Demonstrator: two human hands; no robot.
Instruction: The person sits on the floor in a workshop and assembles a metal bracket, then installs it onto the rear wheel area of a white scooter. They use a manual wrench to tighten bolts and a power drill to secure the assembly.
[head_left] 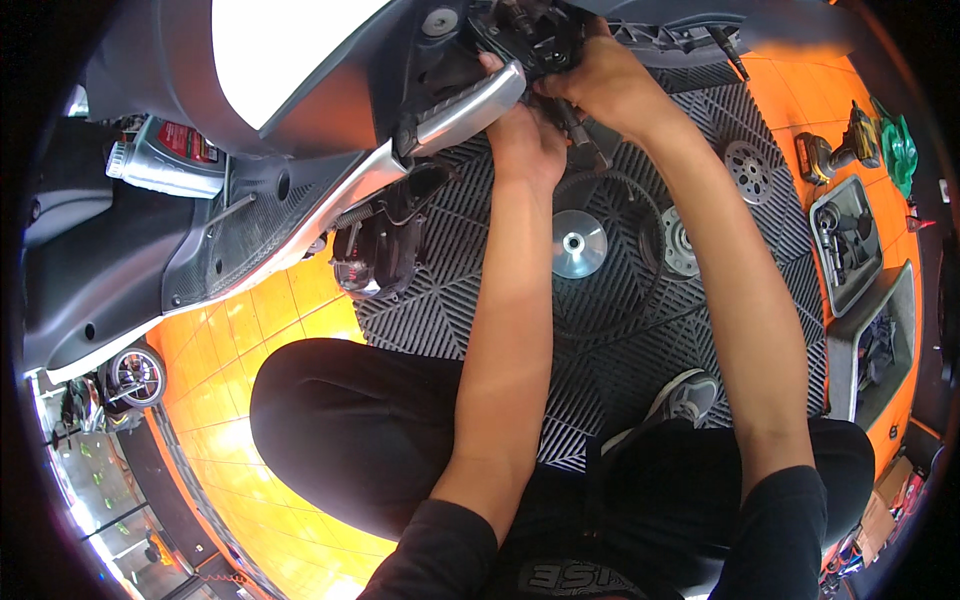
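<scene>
Engine part (530,30), black, sits at the scooter's (300,60) underside, top of view; both hands are on it. Right hand (600,85) wraps its fingers over the part's right side, closed on it; left hand (525,135) sits just below and left of the right, fingers curled up to the part behind the silver footpeg (465,110); can't tell whether it actually clamps the part or only presses on it. Dark rod-like tool (580,135) pokes down between the two hands; which hand holds it is unclear. Below the grip, on the black grid mat (640,340): silver pulley disc (579,244) just right of the left forearm; drive belt (610,255) looped around the disc; clutch hub (680,242) beside the right forearm; toothed disc (748,170) further right, apart from the arm. Far right of the grip on the orange floor: cordless drill (845,145); grey tray (850,250) with tools. Left of the grip, well apart: oil bottle (165,155) behind the grey body panel (240,240).
</scene>
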